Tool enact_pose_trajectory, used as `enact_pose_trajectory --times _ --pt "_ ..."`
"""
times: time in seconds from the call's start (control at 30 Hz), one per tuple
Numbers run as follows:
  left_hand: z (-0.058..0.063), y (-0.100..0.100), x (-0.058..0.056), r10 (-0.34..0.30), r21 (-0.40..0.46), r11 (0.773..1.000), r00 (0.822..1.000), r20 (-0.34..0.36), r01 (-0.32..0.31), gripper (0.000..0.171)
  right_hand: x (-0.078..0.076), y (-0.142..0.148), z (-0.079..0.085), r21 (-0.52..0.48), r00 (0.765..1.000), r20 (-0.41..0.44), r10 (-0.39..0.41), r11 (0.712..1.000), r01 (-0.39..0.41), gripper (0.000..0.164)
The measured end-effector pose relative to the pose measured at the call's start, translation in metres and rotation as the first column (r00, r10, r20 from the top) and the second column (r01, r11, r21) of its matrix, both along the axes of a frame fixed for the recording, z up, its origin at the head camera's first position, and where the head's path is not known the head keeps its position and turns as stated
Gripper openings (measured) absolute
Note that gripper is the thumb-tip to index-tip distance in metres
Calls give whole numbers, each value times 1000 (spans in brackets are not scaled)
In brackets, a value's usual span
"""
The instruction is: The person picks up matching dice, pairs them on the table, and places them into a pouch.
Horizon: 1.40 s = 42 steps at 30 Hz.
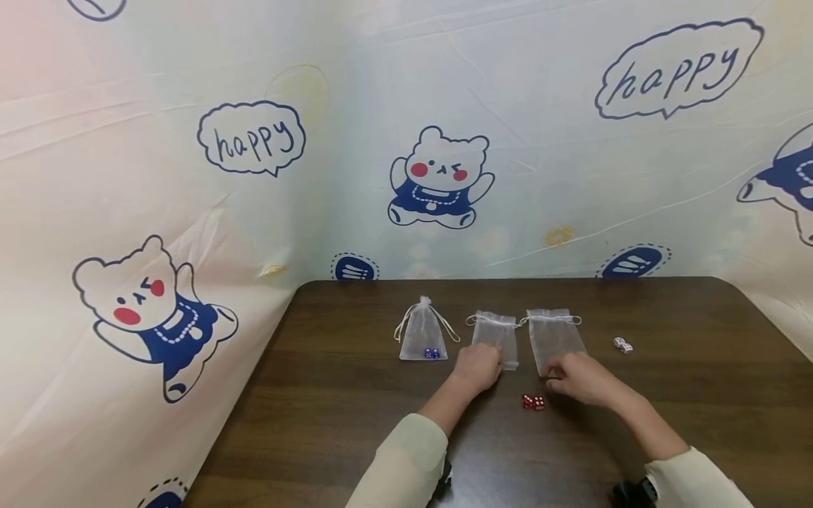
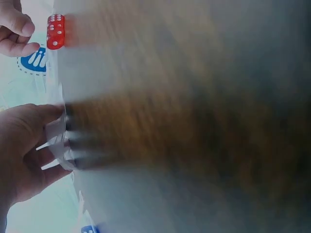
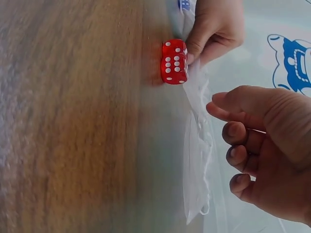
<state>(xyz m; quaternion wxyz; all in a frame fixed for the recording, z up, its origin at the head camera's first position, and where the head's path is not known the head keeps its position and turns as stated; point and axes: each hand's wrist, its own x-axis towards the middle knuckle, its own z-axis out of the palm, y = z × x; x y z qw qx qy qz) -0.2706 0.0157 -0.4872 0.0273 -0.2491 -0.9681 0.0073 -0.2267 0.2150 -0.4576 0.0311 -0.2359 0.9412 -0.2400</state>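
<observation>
My left hand [image 1: 480, 367] is at the lower edge of the middle white mesh drawstring bag [image 1: 498, 328]. In the left wrist view its thumb and fingers bunch the thin fabric between them. My right hand [image 1: 581, 377] hovers by the lower edge of the right mesh bag [image 1: 554, 331]. Its fingers are loosely bent in the right wrist view, with nothing between them. A pair of red dice [image 1: 533, 402] sits on the table between the hands, towards me. Farther left, a third mesh bag [image 1: 422, 328], drawn closed at the top, has blue dice [image 1: 432, 353] inside.
White dice [image 1: 623, 345] lie on the dark wooden table [image 1: 330, 395], right of the bags. Behind the table hangs a pale cloth [image 1: 356, 176] printed with bears and speech bubbles. Both sleeves [image 1: 406, 458] are light coloured.
</observation>
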Motion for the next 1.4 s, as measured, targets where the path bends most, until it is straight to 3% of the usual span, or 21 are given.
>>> enact_pose_trajectory --times 0.13,0.23,0.33,0.47,0.57,0.63,0.73,0.83,0.9,0.97,1.1,1.2,1.3,1.4 --pt "5 -2 3 -20 52 998 999 -34 21 23 -2 -2 -1 -34 998 -57 -21 999 19 4" --pt "11 -4 6 -65 86 993 989 -135 77 29 -4 -4 -2 -56 994 -97 -52 997 46 2" --pt "19 -8 9 -95 148 978 950 -296 144 30 -6 -7 -1 -87 990 -104 -91 993 83 8" --pt "31 -12 13 -109 279 927 890 -443 252 16 -7 -12 0 -200 987 -17 -160 968 153 20" --pt "40 -13 18 -142 321 883 848 -511 342 10 -7 -16 1 -335 976 125 -178 918 211 38" --pt "45 -12 23 -176 319 857 812 -556 404 11 -7 -19 2 -420 957 233 -171 871 257 51" --pt "53 -10 32 -229 281 827 748 -623 487 13 -7 -22 6 -517 901 407 -148 776 361 66" --pt "58 -7 40 -274 227 813 696 -664 537 14 -7 -25 12 -569 840 522 -150 672 474 63" --pt "61 -6 45 -303 175 814 662 -686 554 15 -6 -26 17 -564 818 545 -182 642 519 55" --pt "63 -5 49 -336 116 814 624 -705 569 15 -6 -25 22 -543 824 517 -234 655 526 48" --pt "64 -5 56 -393 -22 823 541 -743 568 15 -6 -24 29 -477 852 407 -329 719 505 40" --pt "63 -5 59 -426 -95 822 495 -758 562 17 -6 -24 32 -473 861 369 -349 727 497 34" --pt "61 -4 61 -440 -110 815 485 -756 569 19 -5 -24 34 -483 874 328 -359 731 481 29" --pt "57 -6 63 -438 -89 816 511 -739 572 19 -1 -27 35 -469 885 220 -410 751 464 24"
